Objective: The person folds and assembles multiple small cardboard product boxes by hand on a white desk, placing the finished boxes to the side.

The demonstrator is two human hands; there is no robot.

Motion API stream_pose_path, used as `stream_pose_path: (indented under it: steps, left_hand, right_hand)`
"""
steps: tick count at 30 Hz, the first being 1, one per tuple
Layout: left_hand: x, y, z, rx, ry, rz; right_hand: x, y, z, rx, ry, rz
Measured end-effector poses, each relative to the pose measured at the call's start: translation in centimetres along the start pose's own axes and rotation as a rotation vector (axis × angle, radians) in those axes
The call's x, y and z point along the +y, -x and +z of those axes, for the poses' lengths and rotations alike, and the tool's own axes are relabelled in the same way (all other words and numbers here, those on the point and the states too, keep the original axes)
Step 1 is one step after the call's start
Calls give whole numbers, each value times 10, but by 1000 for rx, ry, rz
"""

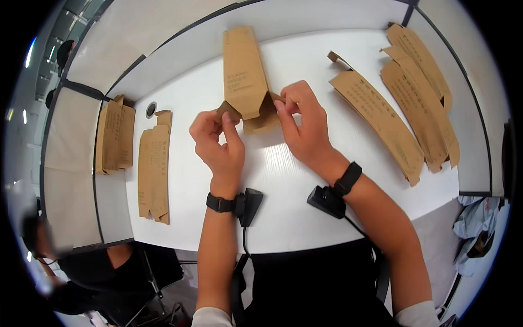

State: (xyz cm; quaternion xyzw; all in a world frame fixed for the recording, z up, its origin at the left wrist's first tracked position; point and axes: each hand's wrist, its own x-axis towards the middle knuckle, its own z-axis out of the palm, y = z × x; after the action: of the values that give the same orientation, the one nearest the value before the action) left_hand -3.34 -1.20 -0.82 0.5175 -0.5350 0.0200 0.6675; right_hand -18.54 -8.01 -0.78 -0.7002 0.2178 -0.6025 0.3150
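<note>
A brown cardboard box [245,71] lies opened out into shape in the middle of the white table, its near end open and facing me. Between the thumb and fingers of my left hand [218,144] is the small side flap on the left of that end. On the other side, my right hand [302,122] pinches the right side flap. A top flap slopes down between them, and a bottom flap rests low at the mouth. The inside is mostly in shadow.
One flattened carton [154,169] lies at the left, near a round cable hole [151,109]. Folded boxes [114,136] stand against the left partition. Several flat cartons [417,92] lie on the right. Black devices [250,207] are strapped to both wrists, with cables. Another person [103,267] sits at lower left.
</note>
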Motion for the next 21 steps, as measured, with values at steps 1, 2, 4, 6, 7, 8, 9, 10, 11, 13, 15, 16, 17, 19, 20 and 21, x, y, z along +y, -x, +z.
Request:
stream_pose_path:
  steps: [1, 2, 4, 6, 7, 8, 9, 10, 11, 13, 15, 16, 17, 19, 20, 21]
  left_hand:
    - [1, -4, -5, 19, -1, -1]
    - [2, -9, -13, -134, -189, 131]
    - [8, -16, -11, -285, -348, 300]
    - [12, -24, -12, -328, -278, 241]
    - [15, -27, -14, -387, -208, 189]
    - [18, -31, -19, -423, -118, 145]
    - [20, -33, -22, -412, -124, 145]
    - [22, -34, -24, -430, -179, 163]
    - [23, -35, -25, -452, -231, 181]
    - [11, -29, -23, -409, -263, 197]
    - [5, -28, -20, -288, -342, 267]
    - [7, -25, -18, -245, -377, 292]
    - [8, -22, -16, -248, -376, 298]
    - [4, -16, -12, -185, -227, 227]
    - [1, -15, -8, -175, -150, 274]
    - [2, -13, -5, -178, -147, 279]
  right_hand:
    - [0, 0, 1, -17, -2, -9]
    - [1, 0, 0, -23, 53, -61]
    - [-4, -2, -3, -14, 97, -72]
    - [-1, -6, -6, -18, 74, -59]
    - [0, -5, -7, -6, 49, -38]
    - [0, -5, -6, -16, 38, -39]
    - [-1, -4, -4, -25, 31, -46]
    - [-2, -4, -2, -25, 1, -51]
    - [-3, -4, 0, -22, -27, -55]
    - [-7, -6, -2, -45, 6, -103]
    - [-11, -6, -4, -60, 40, -149]
    - [-11, -5, -4, -84, 54, -134]
    - [-10, -4, -4, -106, 69, -117]
    - [-4, -2, -2, -87, 46, -119]
    - [-2, -2, -1, -78, 20, -120]
    - [-2, -3, 0, -73, 22, -122]
